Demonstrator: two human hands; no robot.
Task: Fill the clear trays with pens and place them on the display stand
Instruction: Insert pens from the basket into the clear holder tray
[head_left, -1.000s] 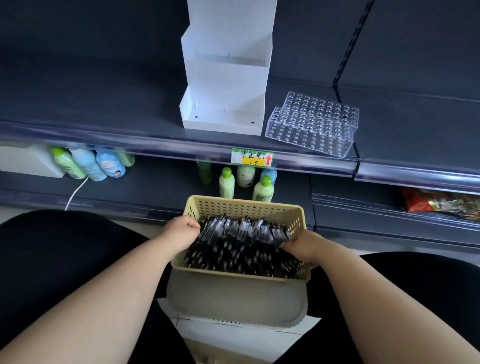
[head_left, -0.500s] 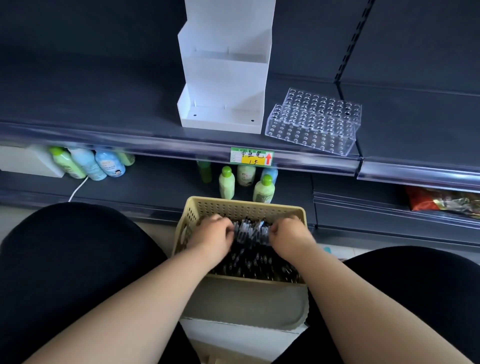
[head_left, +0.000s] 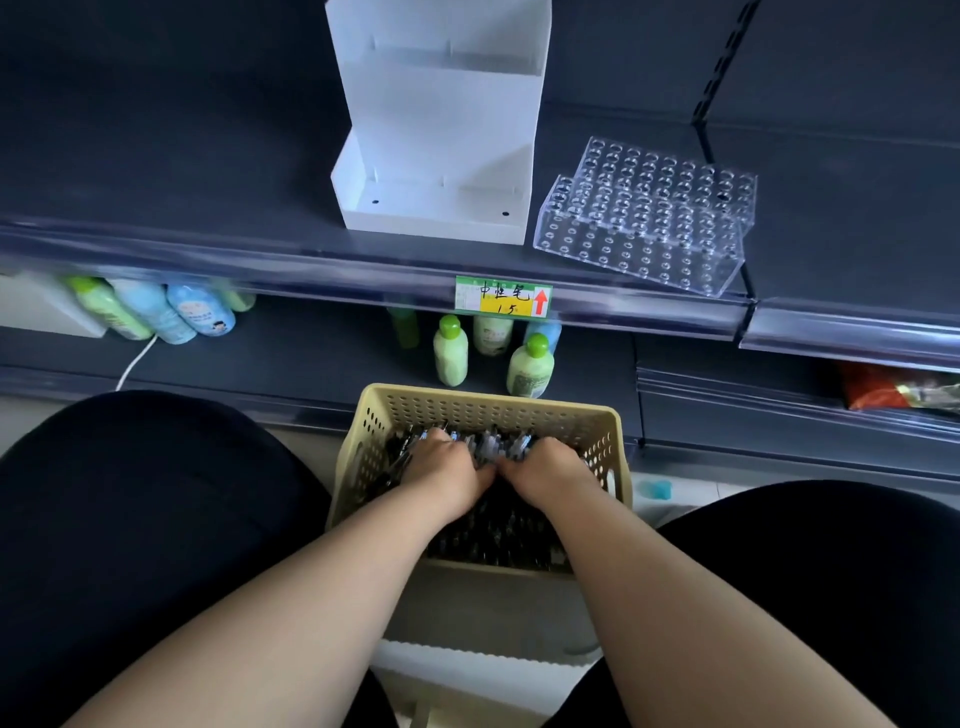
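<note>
The left hand (head_left: 448, 467) and right hand (head_left: 551, 467) had closed in from the sides of the basket (head_left: 483, 401) and met thumb to thumb at its middle. Their fingers curled down over a bunch of pens (head_left: 493, 538) (tips buried, hold itself hidden), pens lying under and just beyond the knuckles. Farther off, stacked trays (head_left: 644, 218) sat beside the stand (head_left: 436, 156).

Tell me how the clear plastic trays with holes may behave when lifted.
The clear perforated plastic trays look rigid and probably light, being hollow. They sit stacked askew, so the upper one may slide off. Smooth walls could feel slippery.
</note>
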